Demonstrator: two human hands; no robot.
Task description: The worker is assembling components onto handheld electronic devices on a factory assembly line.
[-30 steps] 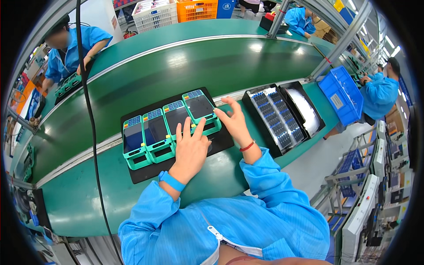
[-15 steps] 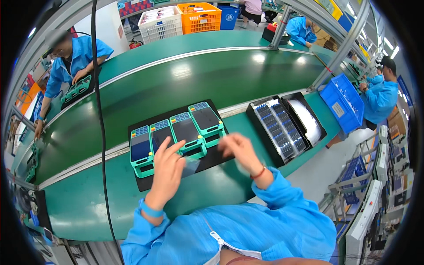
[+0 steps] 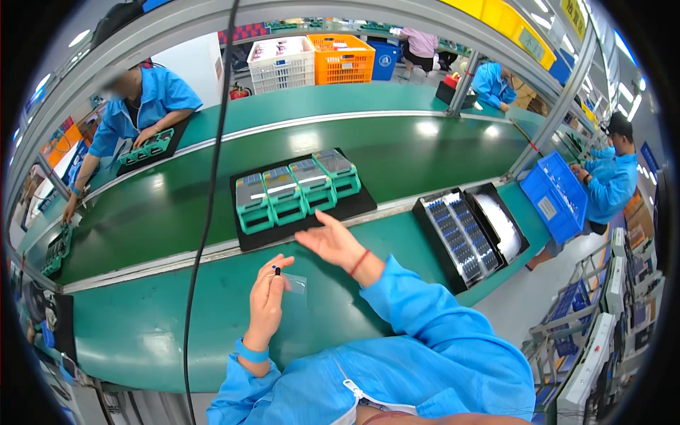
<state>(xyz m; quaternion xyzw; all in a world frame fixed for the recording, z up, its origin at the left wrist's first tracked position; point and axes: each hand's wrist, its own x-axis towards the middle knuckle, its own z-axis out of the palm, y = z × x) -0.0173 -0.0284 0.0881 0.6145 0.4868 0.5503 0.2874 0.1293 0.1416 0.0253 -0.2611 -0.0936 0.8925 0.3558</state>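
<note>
My left hand [image 3: 263, 308] is closed above the green worktop, with a clear plastic film [image 3: 296, 284] sticking out beside its fingers. A small black-tipped piece [image 3: 277, 271] with a bit of blue shows at the fingertips; its kind is too small to tell. My right hand [image 3: 331, 243] is open, fingers stretched toward the near edge of a black mat [image 3: 350, 207]. On that mat stand several handheld keypad terminals [image 3: 281, 183] in green frames [image 3: 289, 207], side by side. The mat lies mostly on the green conveyor belt, close to its near rail.
A black box [image 3: 457, 237] of dark blue-marked parts stands at the right, beside a black tray [image 3: 498, 219] with white contents. Beyond is a blue bin [image 3: 554, 195]. A black cable [image 3: 205, 234] hangs at left. Across the belt, a co-worker [image 3: 145, 106] handles green frames.
The mat with the terminals has moved away from me, from the worktop onto the belt. My right hand has opened out behind it; my left hand has drawn back from the terminals.
</note>
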